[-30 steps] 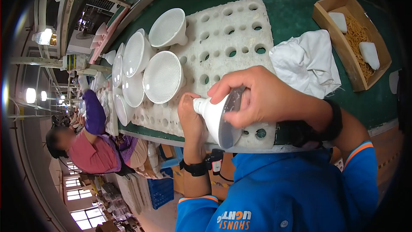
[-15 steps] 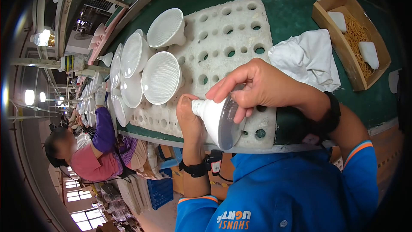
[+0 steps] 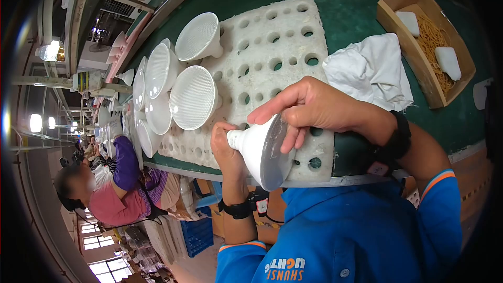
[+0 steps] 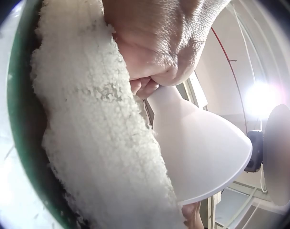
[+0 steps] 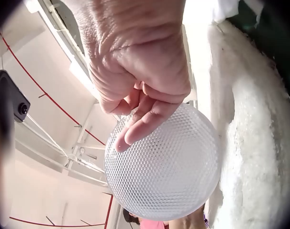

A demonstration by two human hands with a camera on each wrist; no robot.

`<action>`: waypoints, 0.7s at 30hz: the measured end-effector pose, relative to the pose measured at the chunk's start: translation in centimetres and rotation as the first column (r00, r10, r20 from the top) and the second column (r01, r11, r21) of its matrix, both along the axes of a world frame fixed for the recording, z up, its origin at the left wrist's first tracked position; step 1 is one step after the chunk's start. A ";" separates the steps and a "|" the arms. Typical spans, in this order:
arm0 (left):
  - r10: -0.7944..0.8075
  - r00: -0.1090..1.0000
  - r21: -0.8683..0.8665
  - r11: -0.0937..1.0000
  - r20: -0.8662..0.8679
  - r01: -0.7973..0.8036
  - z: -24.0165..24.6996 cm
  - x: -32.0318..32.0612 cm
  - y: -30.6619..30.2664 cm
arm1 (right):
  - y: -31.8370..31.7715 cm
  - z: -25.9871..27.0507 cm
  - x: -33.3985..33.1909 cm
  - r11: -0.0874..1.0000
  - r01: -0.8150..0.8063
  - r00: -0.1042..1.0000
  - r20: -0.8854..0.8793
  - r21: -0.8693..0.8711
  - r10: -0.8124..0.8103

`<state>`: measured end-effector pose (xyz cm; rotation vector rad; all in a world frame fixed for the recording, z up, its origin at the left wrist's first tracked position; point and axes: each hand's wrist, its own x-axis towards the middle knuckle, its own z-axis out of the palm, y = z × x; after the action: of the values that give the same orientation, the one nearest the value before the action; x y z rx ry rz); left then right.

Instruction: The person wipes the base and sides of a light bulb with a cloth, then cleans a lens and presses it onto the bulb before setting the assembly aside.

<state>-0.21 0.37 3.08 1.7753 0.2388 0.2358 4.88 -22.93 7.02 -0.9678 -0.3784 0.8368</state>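
Observation:
A white reflector lamp bulb (image 3: 255, 152) with a clear textured lens is tilted over the near edge of the perforated foam board (image 3: 251, 86). My left hand (image 3: 228, 149) grips its narrow neck, covering the base end. From the other side, my right hand (image 3: 322, 107) holds the lens rim, its index finger lying along the white back. In the right wrist view two curled fingers (image 5: 142, 126) overlap the honeycomb lens (image 5: 169, 176). The left wrist view shows the bulb's smooth white back (image 4: 197, 148) flaring from beneath the left hand (image 4: 154, 43).
Several similar bulbs (image 3: 194, 97) stand lens-up in the board's left part. A white cloth (image 3: 372, 71) lies right of the board. Beyond it is a cardboard tray (image 3: 387, 18) with rubber bands (image 3: 435, 42) and white blocks. Another person (image 3: 115, 194) works farther left.
The right fingers have shifted from spread across the lens to gathered by its rim. The bulb and both hands have moved slightly left. The other person's arm has moved.

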 end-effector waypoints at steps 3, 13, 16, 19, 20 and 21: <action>0.033 0.999 -0.136 0.990 -0.004 -0.033 -0.4 0.0 0.2 | 0.3 0.8 -0.6 0.997 0.020 0.997 0.074 -0.079 -0.014; 0.039 0.999 -0.039 0.998 -0.015 -0.039 -0.1 0.1 0.1 | 0.6 -0.7 -0.2 0.995 0.101 0.994 -0.027 0.006 -0.101; 0.036 0.999 -0.090 0.995 -0.022 -0.038 0.0 0.1 -0.3 | 0.2 0.9 -0.9 0.984 0.138 0.976 0.186 -0.114 -0.115; 0.030 0.999 -0.239 0.970 -0.019 -0.034 0.5 0.3 -1.1 | 0.7 1.5 -2.2 0.938 0.335 0.721 0.665 -0.093 -0.192; 0.031 0.999 -0.314 0.949 -0.015 -0.034 0.6 0.4 -1.4 | 0.8 1.5 -2.5 0.929 0.364 0.650 0.733 -0.071 -0.199; 0.020 1.000 -0.287 0.958 -0.020 -0.025 1.0 0.4 -1.5 | 0.9 1.5 -2.7 0.918 0.395 0.572 0.794 -0.045 -0.207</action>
<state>0.18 -1.15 4.04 1.4874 0.2905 0.1925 2.15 -22.04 8.51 -1.5497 -0.8530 0.0764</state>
